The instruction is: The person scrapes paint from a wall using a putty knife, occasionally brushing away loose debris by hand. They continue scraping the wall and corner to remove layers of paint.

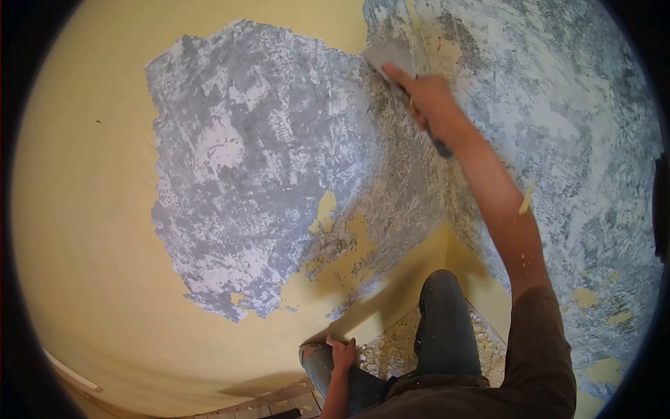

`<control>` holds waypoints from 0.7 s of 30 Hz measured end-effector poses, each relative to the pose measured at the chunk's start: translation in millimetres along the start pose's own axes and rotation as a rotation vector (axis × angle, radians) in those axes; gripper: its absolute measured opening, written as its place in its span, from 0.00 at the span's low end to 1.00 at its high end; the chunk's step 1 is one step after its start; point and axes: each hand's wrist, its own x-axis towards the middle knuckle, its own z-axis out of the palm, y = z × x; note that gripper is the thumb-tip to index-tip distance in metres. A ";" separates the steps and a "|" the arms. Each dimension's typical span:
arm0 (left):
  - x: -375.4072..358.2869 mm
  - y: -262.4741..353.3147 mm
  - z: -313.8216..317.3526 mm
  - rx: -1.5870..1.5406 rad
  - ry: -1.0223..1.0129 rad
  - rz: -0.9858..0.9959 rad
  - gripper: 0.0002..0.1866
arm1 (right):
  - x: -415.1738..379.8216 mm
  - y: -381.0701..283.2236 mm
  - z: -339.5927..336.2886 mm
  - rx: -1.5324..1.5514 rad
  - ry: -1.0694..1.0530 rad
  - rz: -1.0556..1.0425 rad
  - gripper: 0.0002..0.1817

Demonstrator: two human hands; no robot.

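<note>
My right hand (431,101) grips the dark handle of a scraper (392,57), with the index finger laid along it toward the blade. The wide grey blade meets the wall near the top of the corner, at the edge of the yellow coating (307,19). Around it spreads a bare grey-white patch (244,153) of wall. A yellow flake (526,200) clings to my right forearm. Low in the view, my left hand (342,355) rests by my bent left knee, fingers apart and nothing visible in it.
Bare grey wall (579,126) runs down the right side past the corner. Scraped-off bits (391,346) litter the floor between my legs. Yellow remnants (326,211) stick to the lower part of the patch. At lower left lies a white strip (73,371).
</note>
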 end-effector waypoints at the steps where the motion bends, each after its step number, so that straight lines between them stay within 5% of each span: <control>1: 6.7 18.6 -9.3 -0.003 0.000 0.014 0.43 | -6.4 6.5 1.5 -0.002 0.012 -0.007 0.34; 3: 6.3 61.4 -33.9 -0.292 -0.021 -0.319 0.43 | -16.1 13.8 5.8 0.121 -0.019 0.134 0.34; 6: 9.9 76.9 -48.2 -0.364 -0.069 -0.420 0.44 | -11.3 -6.0 14.4 0.170 -0.024 0.098 0.33; 11: 10.7 74.6 -47.1 -0.345 0.003 -0.394 0.43 | 47.1 -69.5 40.4 0.234 -0.028 -0.160 0.31; 14: 11.8 52.4 -31.4 -0.386 0.040 -0.450 0.43 | 50.9 -92.6 30.3 0.302 -0.090 -0.073 0.26; 17: 10.1 57.7 -39.8 -0.533 0.023 -0.468 0.43 | 25.6 -52.9 6.2 0.045 -0.071 -0.154 0.30; 21: 9.0 86.8 -62.2 -0.444 -0.027 -0.426 0.43 | -8.2 -3.7 -8.2 0.014 -0.057 0.114 0.29</control>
